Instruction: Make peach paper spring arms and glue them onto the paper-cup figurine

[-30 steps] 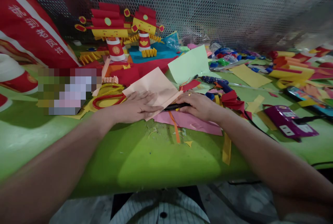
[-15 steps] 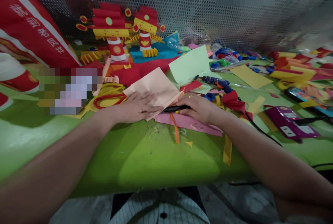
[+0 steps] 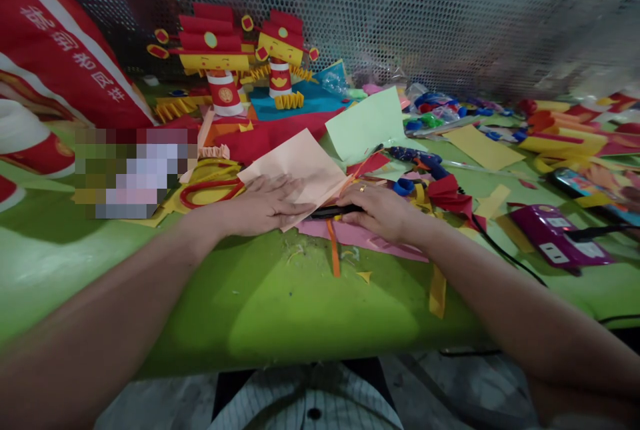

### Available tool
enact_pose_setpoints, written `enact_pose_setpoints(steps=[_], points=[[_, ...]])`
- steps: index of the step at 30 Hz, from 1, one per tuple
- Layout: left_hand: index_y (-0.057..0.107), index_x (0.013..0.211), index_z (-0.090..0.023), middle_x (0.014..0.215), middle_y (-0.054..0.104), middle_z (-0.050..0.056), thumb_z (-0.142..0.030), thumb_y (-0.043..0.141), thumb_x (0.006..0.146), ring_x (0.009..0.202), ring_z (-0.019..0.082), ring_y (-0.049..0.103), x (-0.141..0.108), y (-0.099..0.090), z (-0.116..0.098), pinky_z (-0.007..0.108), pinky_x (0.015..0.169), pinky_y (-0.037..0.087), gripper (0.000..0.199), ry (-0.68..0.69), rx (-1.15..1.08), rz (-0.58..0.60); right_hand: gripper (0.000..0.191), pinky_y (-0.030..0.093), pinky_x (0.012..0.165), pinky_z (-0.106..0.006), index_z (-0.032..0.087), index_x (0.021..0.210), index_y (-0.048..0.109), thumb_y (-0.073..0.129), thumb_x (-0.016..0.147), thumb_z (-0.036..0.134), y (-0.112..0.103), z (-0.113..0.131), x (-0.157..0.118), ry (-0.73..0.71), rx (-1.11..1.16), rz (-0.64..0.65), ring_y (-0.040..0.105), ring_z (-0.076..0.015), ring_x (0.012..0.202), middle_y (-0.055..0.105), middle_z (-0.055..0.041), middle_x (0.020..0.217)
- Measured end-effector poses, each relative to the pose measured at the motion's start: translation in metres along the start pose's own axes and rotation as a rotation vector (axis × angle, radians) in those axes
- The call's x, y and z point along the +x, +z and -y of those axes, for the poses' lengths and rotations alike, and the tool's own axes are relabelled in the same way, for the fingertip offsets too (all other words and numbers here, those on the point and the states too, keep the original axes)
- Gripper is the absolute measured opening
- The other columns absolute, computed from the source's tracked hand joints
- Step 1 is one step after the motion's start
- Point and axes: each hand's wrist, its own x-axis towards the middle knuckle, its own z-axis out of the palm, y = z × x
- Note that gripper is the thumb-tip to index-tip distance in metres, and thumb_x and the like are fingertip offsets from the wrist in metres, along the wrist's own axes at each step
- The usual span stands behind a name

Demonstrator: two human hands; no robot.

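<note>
My left hand (image 3: 267, 207) lies flat with spread fingers on a sheet of pale peach paper (image 3: 300, 163), pressing it against the table. Just to its right, my right hand (image 3: 380, 210) wears a ring and is closed around a slim black tool (image 3: 330, 211), whose kind I cannot make out. The tool lies along the lower right edge of the peach sheet, partly hidden by my fingers. Under it is a pink paper piece (image 3: 375, 241), and a narrow orange strip (image 3: 334, 250) sticks out toward me.
Red-handled scissors (image 3: 213, 205) lie left of the sheet. A mint green sheet (image 3: 367, 123), a blue glue gun (image 3: 417, 158) and a purple power strip (image 3: 560, 233) are to the right. Two red-and-yellow paper figures (image 3: 225, 93) stand behind, before a perforated metal panel (image 3: 350, 17).
My right hand has slid slightly left with the black tool. The orange strip's end has shifted a little left. My left hand stays on the peach sheet.
</note>
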Motion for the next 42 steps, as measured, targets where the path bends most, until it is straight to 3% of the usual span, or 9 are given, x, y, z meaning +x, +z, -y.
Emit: enact_pose_setpoints(steps=[4,14,23,31,37,42], points=[[0.027,0.135,-0.044,0.152,-0.005,-0.006,-0.044,0.027,0.093,0.139,0.028,-0.002,0.000,0.000,0.001,0.051,0.107,0.002,0.043,0.014,-0.002,-0.007,0.023,0.046,0.080,-0.036,0.018,0.101,0.062,0.050,0.085,0.030,0.001,-0.005,-0.002,-0.083,0.006,-0.027,0.059,-0.0237,0.097,0.066,-0.0102,0.102],[0.028,0.135,-0.044,0.152,-0.001,-0.005,-0.042,0.030,0.092,0.139,0.027,-0.001,0.001,0.003,0.004,0.052,0.107,0.003,0.043,0.034,0.021,-0.020,0.021,0.044,0.079,-0.033,0.019,0.101,0.062,0.053,0.082,0.021,0.007,0.002,-0.002,-0.134,0.048,-0.118,0.058,-0.0222,0.095,0.066,-0.0075,0.102],[0.033,0.134,-0.043,0.152,0.002,-0.007,-0.042,0.031,0.091,0.139,0.027,0.000,0.001,0.003,0.003,0.052,0.107,0.003,0.043,0.033,-0.030,-0.037,0.023,0.044,0.078,-0.034,0.022,0.104,0.062,0.052,0.083,0.024,0.008,0.002,-0.003,-0.122,0.038,-0.110,0.059,-0.0222,0.094,0.066,-0.0065,0.103],[0.031,0.134,-0.044,0.152,0.000,-0.006,-0.040,0.029,0.092,0.139,0.026,-0.001,0.000,0.002,0.001,0.052,0.107,0.003,0.042,0.017,-0.025,-0.015,0.024,0.045,0.078,-0.036,0.018,0.102,0.063,0.051,0.083,0.025,0.003,0.006,-0.002,-0.087,0.049,-0.024,0.059,-0.0244,0.093,0.066,-0.0099,0.102],[0.027,0.135,-0.045,0.152,0.000,-0.007,-0.047,0.027,0.091,0.139,0.026,-0.001,0.001,0.001,0.000,0.052,0.108,0.002,0.044,-0.001,-0.049,-0.014,0.026,0.044,0.082,-0.038,0.018,0.105,0.062,0.052,0.082,0.025,0.004,0.008,-0.001,-0.081,0.046,-0.034,0.058,-0.0250,0.097,0.065,-0.0103,0.104],[0.029,0.135,-0.045,0.152,0.000,-0.007,-0.042,0.028,0.093,0.139,0.028,-0.001,0.000,-0.001,-0.002,0.053,0.107,0.003,0.042,0.013,-0.036,-0.003,0.025,0.045,0.080,-0.036,0.021,0.105,0.063,0.053,0.082,0.026,0.005,0.007,-0.002,-0.111,0.057,-0.053,0.058,-0.0234,0.095,0.066,-0.0085,0.103]])
